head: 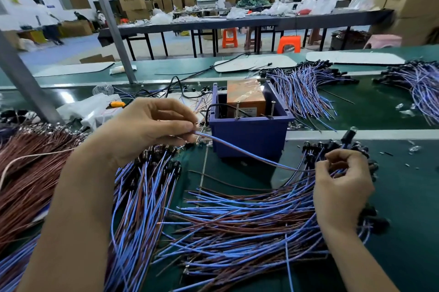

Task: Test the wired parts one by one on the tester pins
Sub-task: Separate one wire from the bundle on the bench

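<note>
One wired part (249,154), a blue and brown wire pair, stretches between my hands in front of the tester. My left hand (152,125) pinches its bare wire ends left of the purple tester box (249,135). My right hand (342,180) grips the part's black-capped end, which sticks up above my fingers (349,135). Two upright metal pins (237,107) (272,109) stand on the box's front rim, apart from the wire. A pile of wired parts (249,225) lies below my right hand, another pile (142,196) under my left wrist.
An orange taped block (245,95) sits inside the tester box. Brown wires (28,173) heap at the left. More blue bundles (304,92) (422,87) lie beyond on the green belt. A grey post (111,23) rises behind. A white bag (92,109) lies left.
</note>
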{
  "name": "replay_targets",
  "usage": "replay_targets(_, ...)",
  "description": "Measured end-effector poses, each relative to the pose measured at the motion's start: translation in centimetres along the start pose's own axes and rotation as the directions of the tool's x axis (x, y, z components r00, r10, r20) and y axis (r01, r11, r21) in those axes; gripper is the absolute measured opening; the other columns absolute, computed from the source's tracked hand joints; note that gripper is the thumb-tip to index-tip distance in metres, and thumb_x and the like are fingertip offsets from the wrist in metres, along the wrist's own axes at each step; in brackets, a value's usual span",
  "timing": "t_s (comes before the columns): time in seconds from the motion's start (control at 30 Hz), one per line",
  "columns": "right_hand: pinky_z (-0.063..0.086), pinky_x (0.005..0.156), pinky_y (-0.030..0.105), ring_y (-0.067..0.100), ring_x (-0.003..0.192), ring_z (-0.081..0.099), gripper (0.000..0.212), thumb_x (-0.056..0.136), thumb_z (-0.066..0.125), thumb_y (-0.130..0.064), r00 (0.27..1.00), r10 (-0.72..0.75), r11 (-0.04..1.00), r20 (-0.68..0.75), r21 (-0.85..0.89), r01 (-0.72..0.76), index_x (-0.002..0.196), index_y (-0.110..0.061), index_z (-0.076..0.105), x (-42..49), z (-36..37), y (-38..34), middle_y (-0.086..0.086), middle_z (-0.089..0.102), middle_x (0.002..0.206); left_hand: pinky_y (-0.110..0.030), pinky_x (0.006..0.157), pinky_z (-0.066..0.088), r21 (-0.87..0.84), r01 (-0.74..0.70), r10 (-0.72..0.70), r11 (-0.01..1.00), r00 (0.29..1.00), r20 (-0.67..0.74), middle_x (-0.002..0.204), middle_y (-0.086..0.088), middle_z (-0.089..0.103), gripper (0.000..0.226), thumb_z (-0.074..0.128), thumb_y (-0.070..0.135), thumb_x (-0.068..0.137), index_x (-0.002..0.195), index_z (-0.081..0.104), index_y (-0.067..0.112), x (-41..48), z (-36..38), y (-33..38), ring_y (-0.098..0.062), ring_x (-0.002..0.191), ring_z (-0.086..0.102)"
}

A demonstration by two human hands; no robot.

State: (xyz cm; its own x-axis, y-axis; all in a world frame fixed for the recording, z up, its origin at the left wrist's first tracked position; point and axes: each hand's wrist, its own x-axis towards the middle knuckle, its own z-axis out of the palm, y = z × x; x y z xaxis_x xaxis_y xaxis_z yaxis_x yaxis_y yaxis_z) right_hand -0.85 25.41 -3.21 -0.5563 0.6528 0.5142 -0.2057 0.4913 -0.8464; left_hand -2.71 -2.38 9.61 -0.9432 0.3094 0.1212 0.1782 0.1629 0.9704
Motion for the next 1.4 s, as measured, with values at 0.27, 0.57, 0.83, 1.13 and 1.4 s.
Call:
replay_targets(0.27, 0.029, 0.095, 0.046, 0.037, 0.123, 0.034, 0.020, 0.077, 0.069, -0.004, 0.977, 0.034, 0.882, 0.209, -0.465, 0.069, 0.097, -0.009, 0.066, -0.2, 0.2, 0.5, 0.024, 0.052, 0.120, -0.017, 0.076, 0.054, -0.261, -0.103, 0.129, 0.960, 0.988, 0.086, 0.096, -0.014, 0.073, 0.015, 0.077, 0.013, 0.067, 0.081, 0.076, 0.013, 0.2, 1.1, 0.3, -0.023, 0.093, 0.071)
replay_targets(0.57, 0.016, 0.103, 0.045, 0.025, 0.121, 0.019, 0.028, 0.083, 0.069, -0.033, 0.937, 0.086, 0.764, 0.339, -0.626, 0.157, 0.109, -0.029, 0.062, -0.6, -0.1, 0.0, 0.016, 0.033, 0.126, -0.019, 0.065, 0.055, -0.199, -0.084, 0.088, 0.976, 0.996, 0.009, 0.082, -0.007, 0.074, 0.009, 0.070, 0.017, 0.069, 0.077, 0.073, 0.018, 1.3, 5.0, -0.8, -0.014, 0.069, 0.069)
replay_targets(0.83, 0.013, 0.107, 0.048, 0.029, 0.135, 0.011, 0.038, 0.087, 0.061, -0.038, 0.914, 0.065, 0.728, 0.400, -0.646, 0.231, 0.124, -0.029, 0.058, -0.5, -0.4, 0.6, 0.022, 0.013, 0.152, -0.021, 0.062, 0.056, -0.136, -0.052, 0.048, 0.989, 0.998, -0.038, 0.078, -0.005, 0.074, 0.008, 0.064, 0.002, 0.085, 0.082, 0.062, 0.010, 1.9, 7.3, -1.9, -0.012, 0.065, 0.066)
replay_targets(1.13, 0.037, 0.104, 0.021, 0.009, 0.123, 0.050, 0.024, 0.094, 0.052, -0.029, 0.811, -0.412, 0.910, 0.416, 0.227, 0.346, 0.117, -0.022, 0.055, -2.3, 0.2, -2.4, -0.003, 0.056, 0.127, -0.020, 0.059, 0.055, -0.152, -0.074, 0.053, 0.986, 0.989, -0.137, 0.072, -0.003, 0.072, 0.011, 0.064, -0.001, 0.085, 0.085, 0.062, 0.010, 2.4, 8.6, -2.8, -0.012, 0.063, 0.067)
replay_targets(1.4, 0.046, 0.087, 0.013, 0.006, 0.098, 0.062, 0.018, 0.093, 0.055, -0.010, 0.761, -0.508, 0.858, 0.402, 0.314, 0.407, 0.103, -0.007, 0.070, -4.0, 0.7, -2.4, 0.000, 0.068, 0.100, -0.020, 0.062, 0.055, -0.186, -0.099, 0.067, 0.978, 0.983, -0.173, 0.070, -0.002, 0.071, 0.022, 0.067, -0.006, 0.081, 0.078, 0.053, 0.010, 2.9, 9.9, -4.5, -0.013, 0.069, 0.069)
